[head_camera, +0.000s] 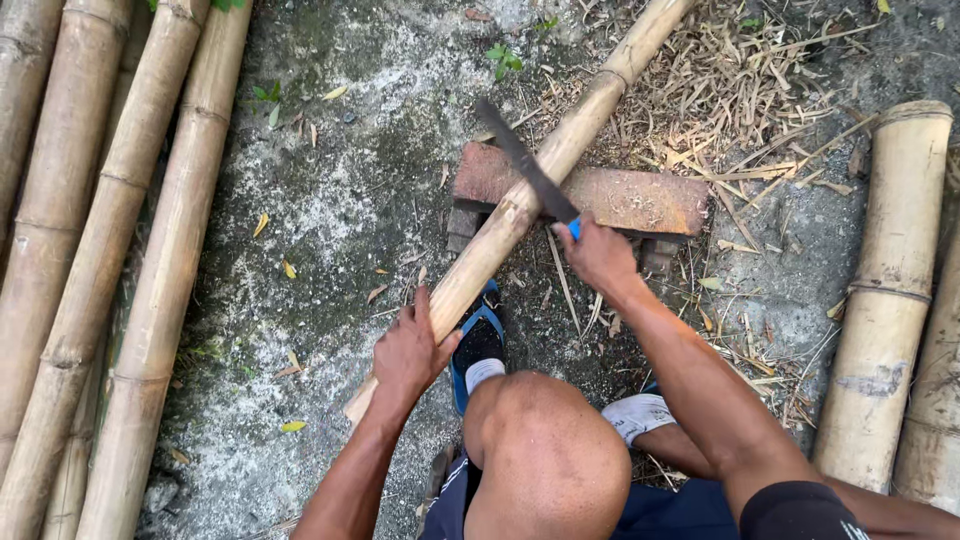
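Person crouched on rough concrete ground (330, 200), one bare knee (545, 450) near the bottom edge of the view. A bamboo pole (560, 150) lies diagonally, running from near centre up to far right, propped across a reddish brick (640, 198) that sits on smaller blocks. Left hand (410, 350) closed around the near end of the pole, thumb on its right side. Right hand (597, 255) closed on the blue handle of a dark machete (525, 165); the blade lies slantwise across the pole, right over the brick, touching or just above it, cannot tell which. A foot in a blue sandal (478, 345) is planted just beside the pole's near end. Thick bamboo poles (130, 250) stacked lengthwise at left; more bamboo sections (890, 290) at right. Dry shavings and leaf litter (740, 90) scattered far right, behind the brick.
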